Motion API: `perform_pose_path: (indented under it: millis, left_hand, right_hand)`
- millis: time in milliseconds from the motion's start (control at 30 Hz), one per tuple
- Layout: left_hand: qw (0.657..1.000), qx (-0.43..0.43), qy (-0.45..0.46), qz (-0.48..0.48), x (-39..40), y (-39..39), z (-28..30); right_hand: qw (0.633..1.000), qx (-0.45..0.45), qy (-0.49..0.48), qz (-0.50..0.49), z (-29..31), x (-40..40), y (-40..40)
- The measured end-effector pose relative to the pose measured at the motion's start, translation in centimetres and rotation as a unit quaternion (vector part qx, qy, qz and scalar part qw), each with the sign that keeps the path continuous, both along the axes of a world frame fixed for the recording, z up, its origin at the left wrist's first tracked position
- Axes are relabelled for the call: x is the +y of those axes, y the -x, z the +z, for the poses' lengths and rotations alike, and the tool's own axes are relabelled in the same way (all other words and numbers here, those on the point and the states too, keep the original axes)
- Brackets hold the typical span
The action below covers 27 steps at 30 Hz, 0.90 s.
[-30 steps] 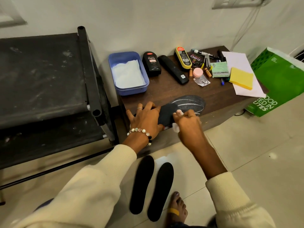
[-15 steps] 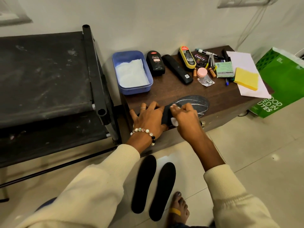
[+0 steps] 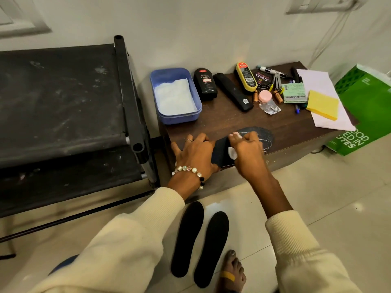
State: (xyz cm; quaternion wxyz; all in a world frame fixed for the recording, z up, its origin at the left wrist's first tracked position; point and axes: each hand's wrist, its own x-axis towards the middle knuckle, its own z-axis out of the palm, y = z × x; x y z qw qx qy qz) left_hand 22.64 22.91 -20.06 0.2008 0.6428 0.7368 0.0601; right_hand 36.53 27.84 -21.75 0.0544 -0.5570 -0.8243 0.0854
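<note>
A person is cleaning a dark insole (image 3: 221,152) that is lying flat along the near edge of a brown table (image 3: 232,119), its toe pointing to three o'clock. At the insole's nine o'clock end, the left hand (image 3: 195,154) is pressing down on the heel with fingers spread and flat, pinning it. Just right of that, the right hand (image 3: 249,153) is pinching a small white pad (image 3: 232,152) between thumb and curled fingers and holding it against the insole.

Judging by this, the wiping step is in hand. The heel half is looking plain black while the toe is looking grey and speckled, so the next move is probably calling for strokes toward three o'clock, with the left hand bearing down so the insole is not sliding off the edge.

Much is hiding from view: the hands are covering the insole's middle; most of the pad is tucked under the fingers; whether the pad is wet or dry is not showing. At six o'clock, two more insoles (image 3: 188,237) are lying on the floor, their condition hard to make out.
</note>
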Motion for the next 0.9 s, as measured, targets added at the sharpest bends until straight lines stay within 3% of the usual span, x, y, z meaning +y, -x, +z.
perform_pose_path:
  millis: [133,300,467,667,733,900]
  left_hand:
    - [1.0,0.004,0.0,0.0,-0.2,0.0,0.2]
    - [1.0,0.013,0.007,-0.004,-0.2,0.1,0.1]
    - [1.0,0.009,0.002,-0.004,-0.2,0.2,0.1]
    - [1.0,0.013,0.009,-0.007,-0.3,0.2,0.3]
    - [1.0,0.006,0.004,-0.001,-0.3,0.1,0.3]
    - [1.0,0.001,0.003,0.003,-0.4,0.1,0.5]
  right_hand:
    - [0.996,-0.022,0.009,0.085,0.5,-0.4,1.4]
    - [0.998,-0.06,-0.015,0.002,0.3,0.8,-0.5]
    - [0.993,0.073,0.047,0.075,0.0,-0.1,0.5]
    - [1.0,-0.007,-0.016,-0.004,-0.9,0.6,-0.7]
    - [0.999,0.027,-0.016,-0.03,-0.3,-0.3,0.7]
    - [0.99,0.054,0.029,0.127,1.3,-2.5,0.9]
